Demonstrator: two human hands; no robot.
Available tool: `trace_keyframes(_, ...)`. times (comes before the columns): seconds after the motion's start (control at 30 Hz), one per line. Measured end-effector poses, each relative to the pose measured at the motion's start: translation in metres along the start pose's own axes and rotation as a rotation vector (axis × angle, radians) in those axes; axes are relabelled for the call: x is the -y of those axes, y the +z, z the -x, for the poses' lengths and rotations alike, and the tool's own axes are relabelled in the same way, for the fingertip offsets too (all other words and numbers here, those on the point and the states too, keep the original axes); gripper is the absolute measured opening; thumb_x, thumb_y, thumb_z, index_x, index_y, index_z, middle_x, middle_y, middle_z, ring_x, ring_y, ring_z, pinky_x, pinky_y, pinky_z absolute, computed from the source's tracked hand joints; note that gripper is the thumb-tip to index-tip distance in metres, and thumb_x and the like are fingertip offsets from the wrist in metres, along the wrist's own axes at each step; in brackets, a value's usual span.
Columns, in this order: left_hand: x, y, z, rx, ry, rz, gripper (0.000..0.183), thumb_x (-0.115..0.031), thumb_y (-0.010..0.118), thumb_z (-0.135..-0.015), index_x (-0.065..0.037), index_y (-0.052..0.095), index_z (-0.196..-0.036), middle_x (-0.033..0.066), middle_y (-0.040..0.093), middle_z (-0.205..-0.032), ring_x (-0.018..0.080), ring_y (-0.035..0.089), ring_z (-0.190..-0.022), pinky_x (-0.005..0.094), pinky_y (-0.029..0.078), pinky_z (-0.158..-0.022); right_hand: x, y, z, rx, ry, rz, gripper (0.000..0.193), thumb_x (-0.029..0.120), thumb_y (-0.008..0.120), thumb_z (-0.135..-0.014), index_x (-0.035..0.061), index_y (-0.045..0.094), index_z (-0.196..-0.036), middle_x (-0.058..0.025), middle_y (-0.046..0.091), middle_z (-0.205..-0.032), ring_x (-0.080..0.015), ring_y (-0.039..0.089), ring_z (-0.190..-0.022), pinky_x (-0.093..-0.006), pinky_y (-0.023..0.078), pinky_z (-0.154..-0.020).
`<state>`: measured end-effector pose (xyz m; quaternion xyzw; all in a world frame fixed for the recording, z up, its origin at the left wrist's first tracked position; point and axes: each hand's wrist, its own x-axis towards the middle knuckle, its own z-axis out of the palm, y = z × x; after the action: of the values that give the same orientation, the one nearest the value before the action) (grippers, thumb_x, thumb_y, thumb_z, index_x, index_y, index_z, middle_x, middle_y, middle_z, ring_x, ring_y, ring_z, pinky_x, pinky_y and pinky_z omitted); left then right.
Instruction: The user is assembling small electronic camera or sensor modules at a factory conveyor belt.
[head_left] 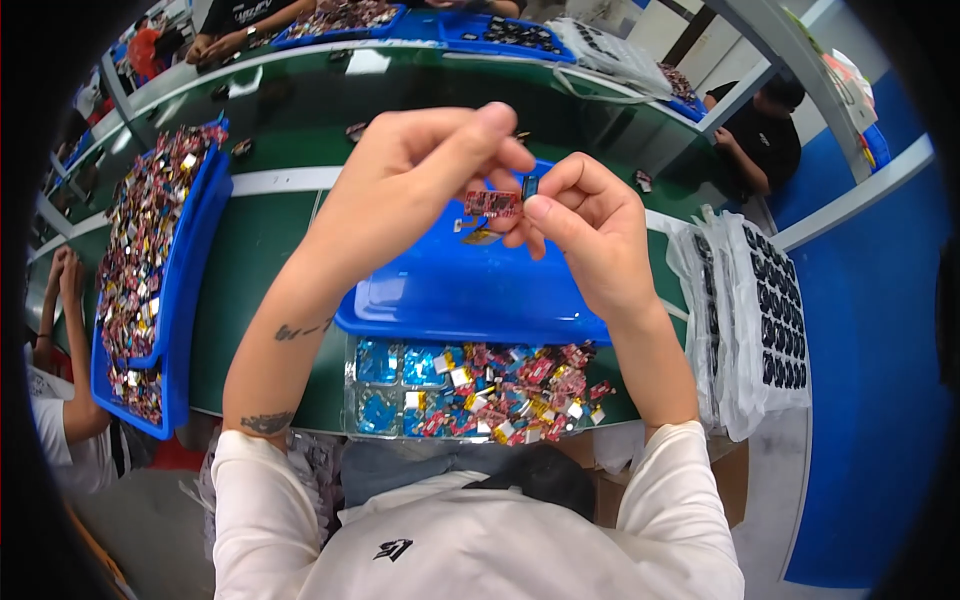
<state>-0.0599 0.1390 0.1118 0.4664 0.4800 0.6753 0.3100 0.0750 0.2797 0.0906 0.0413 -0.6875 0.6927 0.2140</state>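
Observation:
Above a blue plastic tray [460, 295], my right hand [600, 225] pinches a small red circuit board [493, 204] at its right end, between thumb and forefinger. A small dark part [530, 187] sticks up at that pinch. Below the board hangs a small silver-and-yellow piece [482, 237]; I cannot tell how it is joined. My left hand [420, 165] is closed beside and just above the board, its thumb over curled fingers. Those fingers are partly hidden, and whatever is in them cannot be made out.
Close to me, a clear compartment tray [378, 412] carries piled circuit boards and blue pieces. A long blue bin [180, 330] heaped with boards stands left. Stacked white trays [770, 310] of black parts stand right. Other people sit around the green table [270, 235].

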Motion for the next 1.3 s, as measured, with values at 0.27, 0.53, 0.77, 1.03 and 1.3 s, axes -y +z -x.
trace_keyframes(0.27,0.002,0.006,0.000,-0.048,-0.010,-0.211,0.021,-0.001,0.069,-0.081,0.004,0.064,-0.100,0.0074,0.066,-0.092,0.0101,0.063,-0.084,0.0227,0.051,-0.077,0.007,-0.020,0.000,-0.151,-0.110,-0.012,0.016,0.005,0.066,-0.085,-0.0012,0.056,-0.096,-0.0108,0.067,-0.085,-0.0127,0.065,-0.076,-0.0235,0.051,-0.063)
trace_keyframes(0.53,0.001,0.013,0.001,0.016,-0.018,-0.201,0.018,-0.001,0.070,-0.080,0.004,0.063,-0.096,0.0053,0.065,-0.087,0.0101,0.062,-0.084,0.0232,0.050,-0.077,0.004,-0.019,-0.001,-0.163,-0.263,0.204,0.011,-0.003,0.069,-0.078,-0.0011,0.066,-0.089,-0.0070,0.067,-0.085,-0.0111,0.065,-0.073,-0.0226,0.053,-0.066)
trace_keyframes(0.77,0.000,0.012,0.000,-0.006,-0.041,-0.079,0.015,-0.005,0.068,-0.083,0.005,0.064,-0.094,0.0062,0.063,-0.085,0.0096,0.060,-0.080,0.0225,0.047,-0.073,0.002,-0.018,0.000,-0.138,-0.587,0.535,0.015,-0.007,0.070,-0.073,0.0009,0.068,-0.086,-0.0076,0.068,-0.080,-0.0135,0.066,-0.070,-0.0231,0.052,-0.064)
trace_keyframes(1.03,0.000,0.011,0.003,-0.004,0.065,-0.275,0.018,-0.003,0.065,-0.085,0.005,0.062,-0.101,0.0063,0.064,-0.085,0.0109,0.061,-0.082,0.0226,0.048,-0.075,0.001,-0.021,0.002,-0.185,-0.471,0.279,0.016,-0.006,0.069,-0.078,-0.0025,0.065,-0.093,-0.0093,0.067,-0.090,-0.0130,0.066,-0.080,-0.0239,0.054,-0.070)
trace_keyframes(1.3,0.005,0.016,0.001,0.021,-0.026,-0.402,0.012,-0.006,0.065,-0.086,0.002,0.060,-0.093,0.0063,0.062,-0.091,0.0112,0.059,-0.085,0.0252,0.047,-0.076,-0.001,-0.016,0.001,-0.258,-0.499,0.299,0.020,-0.005,0.070,-0.078,-0.0015,0.063,-0.097,-0.0087,0.066,-0.089,-0.0143,0.067,-0.084,-0.0243,0.054,-0.071)
